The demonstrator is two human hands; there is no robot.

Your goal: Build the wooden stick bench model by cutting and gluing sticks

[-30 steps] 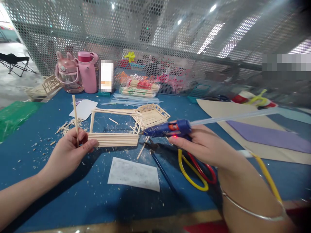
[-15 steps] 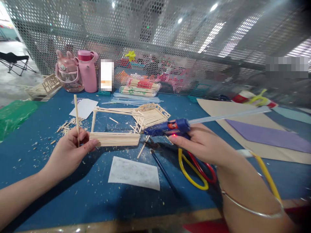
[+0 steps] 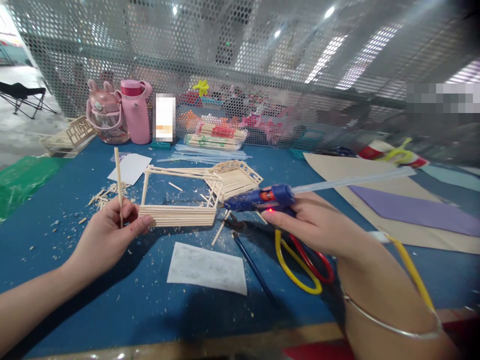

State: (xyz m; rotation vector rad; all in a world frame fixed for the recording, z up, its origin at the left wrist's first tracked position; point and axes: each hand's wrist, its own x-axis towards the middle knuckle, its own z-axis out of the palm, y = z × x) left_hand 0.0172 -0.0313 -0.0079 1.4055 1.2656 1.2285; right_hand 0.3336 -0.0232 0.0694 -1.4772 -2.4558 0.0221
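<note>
My left hand [image 3: 118, 225] is closed on the left end of a small frame built of wooden sticks [image 3: 178, 216], its near wall made of several stacked sticks. A single loose stick [image 3: 118, 172] stands upright between the fingers of the same hand. My right hand [image 3: 311, 220] grips a blue hot glue gun [image 3: 258, 198], with its red light lit and a long clear glue stick [image 3: 352, 180] jutting from the back. The gun's nozzle is at the right end of the frame's wall; whether it touches the wood I cannot tell.
Scissors [image 3: 300, 265], a dark pencil [image 3: 253, 265] and a white paper [image 3: 207, 267] lie in front. Behind the frame are another stick panel [image 3: 240, 180], glue sticks [image 3: 210, 153] and bagged sticks [image 3: 215, 136]. Pink bottles [image 3: 135, 112] stand by the mesh screen [image 3: 262, 65]. Purple sheet [image 3: 412, 207] lies right.
The glue gun has shifted very slightly to the right at the frame's right end. My left hand and the frame stay almost where they were.
</note>
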